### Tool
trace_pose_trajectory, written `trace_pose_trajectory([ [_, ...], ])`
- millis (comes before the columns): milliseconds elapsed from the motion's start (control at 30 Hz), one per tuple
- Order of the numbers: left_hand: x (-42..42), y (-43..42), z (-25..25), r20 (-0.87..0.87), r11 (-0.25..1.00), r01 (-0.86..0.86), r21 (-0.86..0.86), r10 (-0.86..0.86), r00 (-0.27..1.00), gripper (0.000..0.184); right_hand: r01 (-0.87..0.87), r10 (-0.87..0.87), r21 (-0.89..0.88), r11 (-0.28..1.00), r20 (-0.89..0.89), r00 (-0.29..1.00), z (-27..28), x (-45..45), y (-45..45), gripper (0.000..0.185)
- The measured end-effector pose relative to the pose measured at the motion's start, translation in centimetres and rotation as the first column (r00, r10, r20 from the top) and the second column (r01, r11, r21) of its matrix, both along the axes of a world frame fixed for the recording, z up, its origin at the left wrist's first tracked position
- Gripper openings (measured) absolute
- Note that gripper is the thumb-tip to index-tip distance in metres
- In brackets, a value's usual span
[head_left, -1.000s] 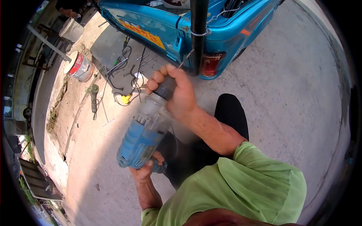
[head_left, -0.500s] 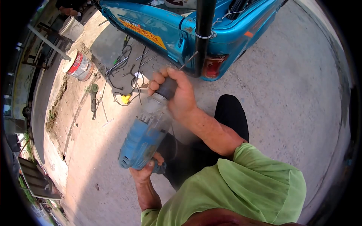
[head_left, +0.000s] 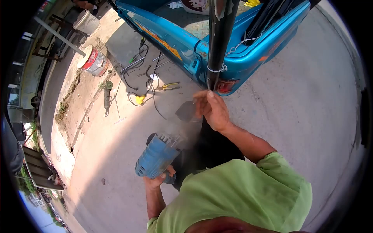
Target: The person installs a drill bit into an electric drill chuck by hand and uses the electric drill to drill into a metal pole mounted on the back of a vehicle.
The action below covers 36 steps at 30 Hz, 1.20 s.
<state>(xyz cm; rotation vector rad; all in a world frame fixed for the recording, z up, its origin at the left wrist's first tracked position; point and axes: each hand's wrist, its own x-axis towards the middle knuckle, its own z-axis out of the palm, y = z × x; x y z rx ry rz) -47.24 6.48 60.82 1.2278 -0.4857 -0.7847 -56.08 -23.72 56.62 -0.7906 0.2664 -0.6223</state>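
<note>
My left hand (head_left: 157, 181) is wrapped round the rear handle of a blue hammer drill (head_left: 155, 155), low on the left of my body. The drill points up and away from me, and its front is blurred, ending in a dark nose (head_left: 186, 111). My right hand (head_left: 214, 110) is beside that nose, just below a black pole (head_left: 222, 39). Its thumb points up and its fingers are curled and smeared by motion. A thin metal rod (head_left: 211, 84) shows at the thumb tip and seems pinched there; its lower part is hidden.
A blue vehicle bed (head_left: 248, 58) stands ahead, with wire tied round the pole. On the ground lie pliers (head_left: 168, 86), a yellow plug (head_left: 140, 99), cables, several rods and an angle grinder (head_left: 107, 97). Two buckets, one red-and-white (head_left: 95, 62), are farther left. Another person shows at top left.
My right hand has come off the dark front of the drill and moved right and down, towards the pole's foot. The drill has shifted slightly right. The pliers now show fully.
</note>
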Motion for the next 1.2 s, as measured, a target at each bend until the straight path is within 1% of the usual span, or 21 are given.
trace_pose_trajectory([
  [33,-0.1,0.2,0.3,-0.024,1.0,0.004,0.023,-0.003,1.0,0.055,-0.026,0.026,-0.022,0.999,-0.001,1.0,0.4,-0.1,0.4,0.049],
  [100,-0.1,0.8,0.4,-0.089,0.999,0.013,0.05,-0.008,0.996,0.063,-0.01,0.008,-0.046,0.999,-0.03,1.0,1.2,0.8,-0.1,0.049],
  [133,0.1,1.6,0.3,-0.109,0.993,0.044,0.109,-0.032,0.994,0.066,-0.008,0.005,-0.059,0.998,-0.053,0.999,1.8,1.1,0.0,0.048],
  [167,-0.6,2.1,-0.1,-0.108,0.997,0.015,0.08,-0.006,0.994,0.067,0.009,-0.014,-0.068,0.998,-0.075,0.997,2.0,1.2,0.2,0.048],
  [233,-0.5,2.3,-1.1,-0.098,1.0,-0.007,0.002,0.008,0.995,0.067,-0.037,0.023,-0.153,0.988,-0.089,0.996,1.6,1.3,-0.3,0.047],
  [267,-0.7,3.3,-2.3,-0.152,0.997,-0.074,-0.011,0.072,0.986,0.062,-0.057,0.037,-0.192,0.98,-0.107,0.994,1.3,1.1,-0.3,0.047],
  [333,-1.4,5.6,-6.1,-0.256,0.976,-0.215,-0.037,0.199,0.946,0.052,-0.118,0.069,-0.225,0.967,-0.212,0.975,0.6,0.7,-0.4,0.046],
  [400,-1.2,7.2,-8.3,-0.335,0.955,-0.29,-0.063,0.253,0.908,0.048,-0.161,0.095,-0.23,0.96,-0.277,0.956,0.4,1.2,0.1,0.044],
  [433,-0.8,7.5,-9.0,-0.373,0.956,-0.282,-0.078,0.234,0.898,0.048,-0.163,0.092,-0.216,0.963,-0.304,0.948,0.6,1.4,0.4,0.043],
  [500,0.8,8.1,-9.9,-0.457,0.969,-0.214,-0.127,0.135,0.879,0.049,-0.145,0.074,-0.194,0.97,-0.332,0.94,0.9,1.4,1.2,0.041],
  [567,2.7,7.4,-10.0,-0.534,0.972,-0.114,-0.206,-0.014,0.845,0.049,-0.123,0.056,-0.187,0.975,-0.329,0.943,1.1,1.5,1.8,0.038],
  [600,3.5,6.5,-9.7,-0.585,0.951,-0.035,-0.306,-0.159,0.795,0.049,-0.08,0.011,-0.208,0.975,-0.315,0.949,1.2,1.5,2.1,0.036],
  [667,5.1,4.3,-8.8,-0.635,0.862,0.092,-0.499,-0.436,0.637,0.05,0.01,-0.081,-0.242,0.97,-0.285,0.955,1.4,1.7,2.9,0.034],
  [767,6.9,3.6,-8.5,-0.6,0.852,0.186,-0.489,-0.484,0.637,0.053,0.142,-0.215,-0.247,0.959,-0.302,0.929,1.7,2.4,4.3,0.032],
  [800,7.6,3.6,-8.3,-0.602,0.866,0.203,-0.457,-0.468,0.647,0.054,0.22,-0.316,-0.361,0.906,-0.232,0.92,1.7,2.9,4.7,0.029],
  [900,9.9,4.3,-7.9,-0.523,0.897,0.264,-0.353,-0.424,0.74,0.054,0.203,-0.472,-0.601,0.773,-0.332,0.816,2.9,2.6,5.2,0.028],
  [967,11.1,4.2,-7.2,-0.463,0.891,0.313,-0.329,-0.441,0.769,0.055,0.398,-0.464,-0.298,0.868,-0.195,0.864,3.3,3.0,5.9,0.029],
  [1000,11.5,4.2,-6.9,-0.436,0.892,0.322,-0.317,-0.439,0.786,0.056,0.458,-0.471,-0.123,0.88,-0.118,0.874,3.6,3.1,6.2,0.03],
  [1100,12.5,4.0,-6.5,-0.356,0.912,0.319,-0.258,-0.397,0.846,0.06,0.468,-0.468,0.083,0.88,-0.016,0.883,4.7,3.2,6.3,0.028],
  [1200,12.9,4.0,-6.7,-0.299,0.93,0.304,-0.204,-0.355,0.886,0.064,0.461,-0.461,0.111,0.88,-0.031,0.887,5.2,3.6,6.6,0.025],
])
